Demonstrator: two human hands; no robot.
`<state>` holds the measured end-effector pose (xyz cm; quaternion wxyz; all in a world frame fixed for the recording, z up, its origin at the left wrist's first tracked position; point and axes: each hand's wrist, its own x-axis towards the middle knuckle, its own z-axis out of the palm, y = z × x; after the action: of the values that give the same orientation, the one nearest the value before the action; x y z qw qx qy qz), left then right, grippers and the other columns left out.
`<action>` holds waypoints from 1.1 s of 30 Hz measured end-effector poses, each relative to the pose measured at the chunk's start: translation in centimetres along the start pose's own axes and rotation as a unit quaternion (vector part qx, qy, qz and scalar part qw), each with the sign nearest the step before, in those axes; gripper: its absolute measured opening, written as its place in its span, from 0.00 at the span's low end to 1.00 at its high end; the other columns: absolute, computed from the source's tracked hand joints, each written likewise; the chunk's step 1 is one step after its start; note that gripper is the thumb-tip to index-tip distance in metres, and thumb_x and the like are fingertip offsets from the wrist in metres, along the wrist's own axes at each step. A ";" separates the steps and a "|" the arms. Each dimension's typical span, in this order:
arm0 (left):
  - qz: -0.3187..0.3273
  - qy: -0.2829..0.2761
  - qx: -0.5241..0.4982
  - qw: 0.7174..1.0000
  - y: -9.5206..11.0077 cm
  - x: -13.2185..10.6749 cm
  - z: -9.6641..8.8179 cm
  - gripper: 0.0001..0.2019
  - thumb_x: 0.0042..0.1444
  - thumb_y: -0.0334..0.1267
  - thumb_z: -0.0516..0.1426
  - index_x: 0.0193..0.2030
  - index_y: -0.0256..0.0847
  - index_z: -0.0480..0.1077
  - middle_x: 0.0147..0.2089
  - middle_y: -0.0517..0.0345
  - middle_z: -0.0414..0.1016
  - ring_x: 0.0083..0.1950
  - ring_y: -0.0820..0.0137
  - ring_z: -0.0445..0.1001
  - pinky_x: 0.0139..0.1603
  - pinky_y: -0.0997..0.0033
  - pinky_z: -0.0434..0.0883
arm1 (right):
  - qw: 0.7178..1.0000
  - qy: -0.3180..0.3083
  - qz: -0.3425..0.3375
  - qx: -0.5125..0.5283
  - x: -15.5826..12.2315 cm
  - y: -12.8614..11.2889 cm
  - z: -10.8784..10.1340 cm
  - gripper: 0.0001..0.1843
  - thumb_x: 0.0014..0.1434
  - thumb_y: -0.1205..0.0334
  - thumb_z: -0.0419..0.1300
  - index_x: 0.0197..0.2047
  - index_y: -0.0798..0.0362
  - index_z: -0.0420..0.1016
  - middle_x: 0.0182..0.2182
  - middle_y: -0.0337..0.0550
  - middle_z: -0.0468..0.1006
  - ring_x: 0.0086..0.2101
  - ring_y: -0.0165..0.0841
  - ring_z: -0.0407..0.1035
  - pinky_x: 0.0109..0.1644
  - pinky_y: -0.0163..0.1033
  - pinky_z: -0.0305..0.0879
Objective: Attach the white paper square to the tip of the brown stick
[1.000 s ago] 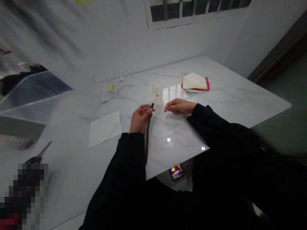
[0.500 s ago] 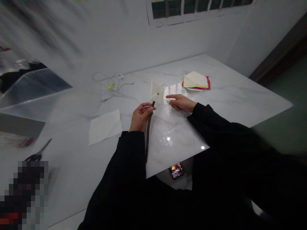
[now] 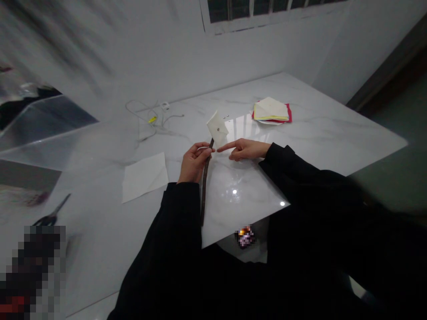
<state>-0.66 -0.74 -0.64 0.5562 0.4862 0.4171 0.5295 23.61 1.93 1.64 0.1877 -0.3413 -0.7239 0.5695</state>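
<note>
1. Head view, looking down on a white marble table [image 3: 316, 138] that spreads beneath and beyond both hands.
2. Black sleeves cover both forearms, which reach in from the near edge.
3. A flat white sheet of paper [image 3: 145, 177] lies on the table to the left of the left hand, apart from it.
4. A stack of coloured paper [image 3: 271, 111], white and yellow over red, lies beyond the right hand, well apart from it.
5. A thin dark stick [image 3: 204, 186] runs from the left sleeve up through the left hand and leans away from the person.
6. The left hand [image 3: 191, 162] is closed around the upper part of the stick, with the thumb pressed on top.
7. The right hand [image 3: 245, 150] holds nothing. Its index finger stretches towards the stick and the other fingers are curled in. The fingertip is just beside the left thumb; whether it touches is unclear.
8. A small folded white paper piece [image 3: 216, 126] sits on the stick's top end, pinned at its centre, just above both hands.
9. A thin white cable [image 3: 150, 118] lies coiled beyond the left hand.
10. Scissors [image 3: 50, 215] lie far to the left of the left hand, nearer the person.
</note>
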 end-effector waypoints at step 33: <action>0.014 -0.019 0.013 1.000 -0.5 0.2 0.0 0.17 0.48 0.42 0.73 0.43 0.42 0.77 0.37 0.56 0.85 0.34 0.71 0.76 0.39 0.70 0.71 | 0.945 0.277 -0.002 -0.176 1.2 2.5 -1.7 0.26 0.58 0.67 0.57 0.57 0.60 0.83 0.20 0.34 0.66 0.25 0.30 0.56 0.35 0.37 0.52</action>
<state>-0.53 -0.57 -1.14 0.5504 0.5091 0.4064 0.5222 24.60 4.31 -0.42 0.3191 -0.5121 -0.7323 0.3157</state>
